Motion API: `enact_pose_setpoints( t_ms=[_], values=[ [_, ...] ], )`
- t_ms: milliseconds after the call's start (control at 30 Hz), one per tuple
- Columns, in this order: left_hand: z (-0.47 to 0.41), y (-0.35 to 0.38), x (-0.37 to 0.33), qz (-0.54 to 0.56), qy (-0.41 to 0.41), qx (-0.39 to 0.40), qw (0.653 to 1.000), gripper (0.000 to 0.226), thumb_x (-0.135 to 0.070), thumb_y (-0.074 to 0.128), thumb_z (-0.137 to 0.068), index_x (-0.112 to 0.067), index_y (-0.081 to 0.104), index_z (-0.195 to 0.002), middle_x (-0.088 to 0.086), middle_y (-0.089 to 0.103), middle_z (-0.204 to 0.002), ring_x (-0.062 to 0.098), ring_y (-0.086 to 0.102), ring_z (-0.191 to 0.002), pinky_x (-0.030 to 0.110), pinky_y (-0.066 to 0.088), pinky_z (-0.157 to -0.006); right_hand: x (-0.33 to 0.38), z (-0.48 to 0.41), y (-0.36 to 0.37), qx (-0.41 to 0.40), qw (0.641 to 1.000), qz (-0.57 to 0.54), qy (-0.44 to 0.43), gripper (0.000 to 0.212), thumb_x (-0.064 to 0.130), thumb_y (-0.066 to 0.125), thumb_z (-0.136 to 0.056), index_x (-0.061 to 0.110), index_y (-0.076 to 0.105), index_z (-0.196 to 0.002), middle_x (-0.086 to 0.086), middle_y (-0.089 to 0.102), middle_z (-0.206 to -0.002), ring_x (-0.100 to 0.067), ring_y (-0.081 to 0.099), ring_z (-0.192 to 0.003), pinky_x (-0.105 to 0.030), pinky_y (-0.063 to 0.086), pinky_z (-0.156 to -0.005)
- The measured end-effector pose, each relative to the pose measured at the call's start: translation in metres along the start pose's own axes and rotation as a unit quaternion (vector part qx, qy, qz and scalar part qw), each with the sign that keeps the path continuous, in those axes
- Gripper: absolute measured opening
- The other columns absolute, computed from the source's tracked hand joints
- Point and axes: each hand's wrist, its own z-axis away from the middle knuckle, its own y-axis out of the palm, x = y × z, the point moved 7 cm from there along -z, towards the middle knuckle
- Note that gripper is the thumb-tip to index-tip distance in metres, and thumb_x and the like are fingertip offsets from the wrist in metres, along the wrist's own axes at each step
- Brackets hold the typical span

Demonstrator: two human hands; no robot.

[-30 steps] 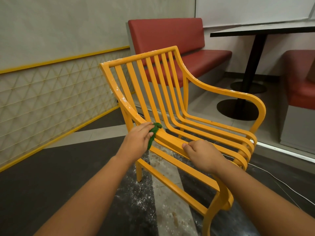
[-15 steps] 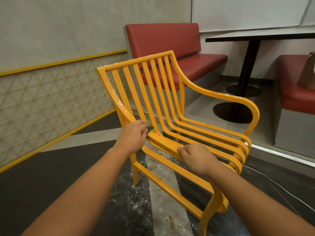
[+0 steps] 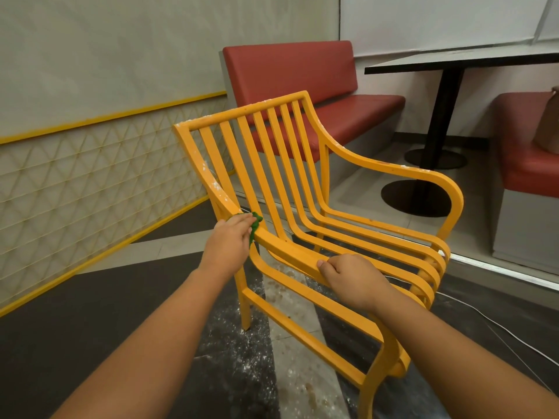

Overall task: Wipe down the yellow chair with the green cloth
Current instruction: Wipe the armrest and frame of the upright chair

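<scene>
In the centre of the frame stands the yellow chair (image 3: 290, 254), a slatted armchair on a dark floor (image 3: 75, 313) dusted with white powder. The green cloth (image 3: 255, 223) lies bunched at the rear of the near armrest, where it joins the back post. The left hand (image 3: 230, 241) covers most of the cloth. Its grip is closed round the cloth and presses it on the frame, so that only a small green edge shows. The right hand (image 3: 351, 278) holds the same armrest further forward, fingers curled over the far edge, and appears to steady the chair.

The cloth is judged soft and light. It should fold round a fingertip to enter the narrow gaps between the slats. The chair looks rigid and smooth-painted, so it is best held by an armrest or the top rail. Its material and weight cannot be told. White specks (image 3: 211, 182) on the back post above the cloth suggest that much wiping remains.

Behind the chair, at upper centre, is a red bench (image 3: 290, 71). At upper right are a black table (image 3: 453, 63) on a pedestal and a second red seat (image 3: 526, 170). A white cable (image 3: 499, 328) crosses the floor at right, near the chair's front leg. It could catch a foot. A patterned wall (image 3: 90, 182) fills the left side, well apart from the chair.
</scene>
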Motion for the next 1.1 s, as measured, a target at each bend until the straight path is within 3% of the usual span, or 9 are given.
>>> enact_pose_setpoints(
  t_ms=[233,467,600,700,900,1100],
  values=[
    [0.018,0.004,-0.022,-0.001,0.091,0.025,0.996,0.036,-0.019,0.049,-0.102,-0.023,0.060,-0.136,-0.008,0.058,-0.139,0.021,0.055,-0.108,0.038,0.049,-0.096,0.001,0.001,-0.001,0.001,1.000,-0.009,-0.004,0.055,0.045,0.032,-0.107,0.012,0.067,-0.081,-0.004,0.058,-0.067,-0.023,0.061,-0.070,-0.045,0.052,-0.072],
    [-0.012,-0.004,0.009,-0.080,-0.009,-0.016,0.997,0.039,-0.012,0.050,-0.100,-0.021,0.060,-0.136,-0.004,0.057,-0.141,0.026,0.053,-0.095,0.039,0.052,-0.084,0.000,0.001,-0.001,0.002,1.000,-0.011,0.002,0.053,0.045,0.033,-0.107,0.015,0.067,-0.080,-0.002,0.059,-0.068,-0.019,0.060,-0.070,-0.042,0.052,-0.071],
    [0.008,0.004,-0.005,-0.011,0.041,0.003,0.999,0.037,-0.015,0.048,-0.102,-0.023,0.060,-0.136,-0.007,0.057,-0.140,0.023,0.055,-0.108,0.037,0.049,-0.095,-0.002,0.000,0.000,0.001,1.000,-0.011,0.003,0.054,0.046,0.033,-0.106,0.016,0.067,-0.079,-0.002,0.061,-0.068,-0.019,0.060,-0.069,-0.043,0.052,-0.071],
    [0.000,-0.001,0.004,-0.028,0.070,0.027,0.997,0.038,-0.020,0.047,-0.103,-0.027,0.057,-0.139,-0.011,0.055,-0.143,0.020,0.054,-0.107,0.036,0.049,-0.096,-0.002,-0.001,0.000,0.001,1.000,-0.014,0.003,0.054,0.046,0.033,-0.106,0.015,0.068,-0.080,-0.004,0.062,-0.070,-0.020,0.061,-0.070,-0.043,0.053,-0.072],
    [-0.016,-0.005,0.024,-0.052,-0.045,-0.010,0.998,0.039,-0.019,0.042,-0.104,-0.023,0.056,-0.140,-0.007,0.050,-0.147,0.027,0.053,-0.104,0.038,0.048,-0.093,-0.003,-0.001,0.000,0.000,1.000,-0.010,0.003,0.055,0.047,0.032,-0.106,0.014,0.068,-0.081,-0.005,0.063,-0.071,-0.020,0.061,-0.071,-0.043,0.053,-0.072],
    [-0.011,0.003,0.001,-0.084,0.032,0.026,0.996,0.037,-0.020,0.043,-0.104,-0.022,0.057,-0.138,-0.005,0.054,-0.141,0.029,0.057,-0.108,0.041,0.050,-0.094,-0.003,-0.002,0.001,0.002,1.000,-0.013,0.003,0.055,0.048,0.032,-0.106,0.014,0.067,-0.080,-0.005,0.061,-0.069,-0.022,0.062,-0.070,-0.045,0.054,-0.071]
  ],
)
